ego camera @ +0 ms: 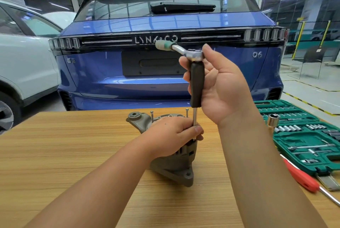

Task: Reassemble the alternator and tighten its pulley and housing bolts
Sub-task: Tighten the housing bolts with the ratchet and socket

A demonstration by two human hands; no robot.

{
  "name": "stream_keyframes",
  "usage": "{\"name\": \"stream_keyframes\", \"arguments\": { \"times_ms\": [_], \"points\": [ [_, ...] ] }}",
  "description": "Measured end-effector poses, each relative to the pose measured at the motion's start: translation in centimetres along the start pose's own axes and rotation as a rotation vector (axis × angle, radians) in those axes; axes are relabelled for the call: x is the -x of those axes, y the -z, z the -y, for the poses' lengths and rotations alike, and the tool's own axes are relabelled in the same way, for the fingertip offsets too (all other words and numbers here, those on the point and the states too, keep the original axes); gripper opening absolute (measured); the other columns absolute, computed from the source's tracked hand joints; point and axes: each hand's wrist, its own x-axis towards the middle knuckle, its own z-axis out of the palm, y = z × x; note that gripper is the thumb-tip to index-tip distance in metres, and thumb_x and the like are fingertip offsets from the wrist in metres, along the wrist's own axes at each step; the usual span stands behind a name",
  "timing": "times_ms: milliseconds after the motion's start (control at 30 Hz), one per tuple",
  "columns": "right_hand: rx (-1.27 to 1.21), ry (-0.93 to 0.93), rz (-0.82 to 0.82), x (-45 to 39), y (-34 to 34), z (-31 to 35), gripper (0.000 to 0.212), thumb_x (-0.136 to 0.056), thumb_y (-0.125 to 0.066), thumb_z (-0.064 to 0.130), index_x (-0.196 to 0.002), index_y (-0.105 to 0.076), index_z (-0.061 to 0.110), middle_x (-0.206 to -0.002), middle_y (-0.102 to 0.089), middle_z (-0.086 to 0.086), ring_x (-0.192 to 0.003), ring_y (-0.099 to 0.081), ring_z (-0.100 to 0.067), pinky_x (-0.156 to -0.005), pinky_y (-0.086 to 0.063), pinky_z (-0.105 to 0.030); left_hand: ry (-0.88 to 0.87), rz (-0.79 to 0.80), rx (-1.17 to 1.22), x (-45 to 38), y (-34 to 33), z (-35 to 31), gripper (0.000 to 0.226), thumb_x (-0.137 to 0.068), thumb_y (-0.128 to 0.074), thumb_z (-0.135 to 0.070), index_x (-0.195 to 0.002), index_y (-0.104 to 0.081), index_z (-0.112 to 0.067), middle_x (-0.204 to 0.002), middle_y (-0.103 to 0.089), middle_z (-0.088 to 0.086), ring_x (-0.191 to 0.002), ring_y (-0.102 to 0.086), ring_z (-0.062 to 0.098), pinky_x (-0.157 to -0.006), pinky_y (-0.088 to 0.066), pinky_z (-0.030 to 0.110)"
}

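We see the alternator standing on the wooden table. Our left hand rests curled on top of it. Our right hand grips the black driver handle, with the ratchet on top

Matt grey cast-metal alternator on a streaked wood-grain table. At twelve o'clock, chrome-bright ratchet over a matt black driver handle. At three o'clock, glossy green plastic socket case.
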Motion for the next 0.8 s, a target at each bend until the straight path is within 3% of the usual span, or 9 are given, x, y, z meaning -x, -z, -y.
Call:
{"name": "stream_keyframes", "arguments": {
  "times_ms": [100, 200, 267, 300, 400, 533, 633, 700, 800],
  "points": [
    [-0.083, -0.031, -0.025, 0.0, 0.0, 0.2, 0.026, -0.096, -0.058, 0.032, -0.111, -0.067, 0.011, -0.090, -0.074, -0.003, -0.070, -0.060, -0.013, -0.061, -0.051, -0.021, -0.001, 0.006, 0.005, 0.0, 0.1, 0.0, 0.024, -0.108, -0.043, -0.047, -0.114, -0.066, -0.044, -0.098, -0.069, -0.035, -0.106, -0.062, -0.007, -0.103, -0.052, 0.038],
    [-0.153, -0.056, -0.021, 0.0, 0.6, 0.7, 0.013, -0.083, -0.067, 0.028, -0.084, -0.075, 0.017, -0.085, -0.069, 0.001, -0.067, -0.058, -0.011, -0.066, -0.049, -0.024, -0.006, 0.009, 0.008, 0.0, 0.1, 0.1, 0.023, -0.108, -0.043, -0.046, -0.114, -0.065, -0.045, -0.099, -0.068, -0.035, -0.109, -0.063, -0.005, -0.104, -0.052, 0.039],
    [-0.190, -0.039, 0.011, 0.0, 1.0, 0.8, 0.003, -0.081, -0.070, 0.022, -0.083, -0.069, 0.021, -0.083, -0.064, 0.003, -0.067, -0.057, -0.011, -0.069, -0.045, -0.027, -0.012, 0.008, 0.006, 0.0, 0.1, 0.1, 0.023, -0.108, -0.044, -0.045, -0.115, -0.065, -0.044, -0.099, -0.068, -0.035, -0.109, -0.063, -0.005, -0.104, -0.051, 0.039],
    [-0.182, 0.011, 0.018, 0.0, 1.1, 0.7, 0.008, -0.083, -0.071, 0.017, -0.086, -0.065, 0.023, -0.086, -0.063, 0.002, -0.069, -0.056, -0.013, -0.070, -0.044, -0.028, -0.013, 0.008, 0.004, 0.0, 0.1, 0.1, 0.024, -0.108, -0.044, -0.045, -0.116, -0.066, -0.043, -0.100, -0.068, -0.034, -0.109, -0.063, -0.005, -0.104, -0.051, 0.039],
    [0.086, 0.286, -0.059, -0.2, 0.7, -0.4, 0.019, -0.093, -0.066, 0.004, -0.095, -0.062, 0.022, -0.097, -0.068, -0.005, -0.080, -0.061, -0.018, -0.073, -0.050, -0.032, -0.005, 0.012, -0.009, -0.1, 0.0, -0.1, 0.024, -0.109, -0.042, -0.045, -0.116, -0.065, -0.042, -0.097, -0.067, -0.034, -0.108, -0.061, -0.005, -0.104, -0.051, 0.038],
    [0.490, 0.542, -0.025, 0.1, -0.4, -1.7, 0.038, -0.098, -0.053, -0.008, -0.102, -0.062, 0.029, -0.089, -0.061, 0.001, -0.071, -0.056, -0.017, -0.062, -0.049, -0.032, -0.003, -0.003, -0.017, -0.1, 0.0, -0.1, 0.027, -0.109, -0.042, -0.043, -0.118, -0.067, -0.037, -0.106, -0.071, -0.027, -0.107, -0.062, -0.003, -0.101, -0.051, 0.034],
    [0.419, 0.501, 0.065, 0.5, -0.7, -1.8, 0.028, -0.093, -0.043, 0.009, -0.104, -0.064, 0.024, -0.089, -0.058, -0.003, -0.070, -0.050, -0.023, -0.058, -0.045, -0.031, 0.001, -0.012, -0.021, -0.1, 0.0, 0.1, 0.028, -0.108, -0.042, -0.046, -0.117, -0.068, -0.038, -0.095, -0.067, -0.034, -0.098, -0.059, -0.012, -0.089, -0.048, 0.023],
    [0.286, 0.389, 0.084, 0.4, -0.7, -1.4, 0.035, -0.083, -0.038, 0.023, -0.104, -0.066, 0.024, -0.092, -0.060, -0.005, -0.071, -0.052, -0.021, -0.059, -0.045, -0.030, 0.001, -0.017, -0.022, -0.1, -0.1, 0.1, 0.028, -0.109, -0.041, -0.047, -0.117, -0.068, -0.040, -0.093, -0.066, -0.035, -0.101, -0.059, -0.011, -0.093, -0.048, 0.025],
    [0.235, 0.287, 0.046, 0.0, -0.3, -1.0, 0.036, -0.087, -0.039, 0.041, -0.099, -0.070, 0.028, -0.092, -0.061, -0.004, -0.074, -0.052, -0.022, -0.062, -0.044, -0.032, 0.002, -0.015, -0.014, -0.2, -0.2, -0.1, 0.029, -0.109, -0.038, -0.049, -0.114, -0.066, -0.042, -0.096, -0.067, -0.033, -0.108, -0.061, -0.004, -0.102, -0.050, 0.033]
  ]
}}
